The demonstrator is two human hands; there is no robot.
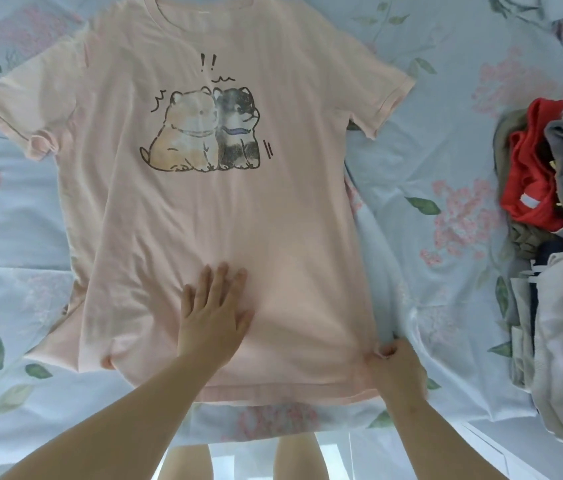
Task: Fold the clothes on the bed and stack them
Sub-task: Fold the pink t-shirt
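the pink t-shirt (pixel 273 230) lies flat, print side up, on the floral bed sheet (pixel 446 140), collar away from the person. the left hand (pixel 214 317) rests flat on the shirt's lower middle, fingers straight and slightly spread; judged purpose: anchoring the cloth. the right hand (pixel 397 365) pinches the shirt's lower right edge near the hem, probably to draw out slack before folding. 1 pile of unfolded clothes (pixel 550 202) sits well apart, at right.

Pale pink T-shirt (pixel 204 209) with cartoon dog print, spread flat, front up; unfolded clothes pile (pixel 557 209) well right
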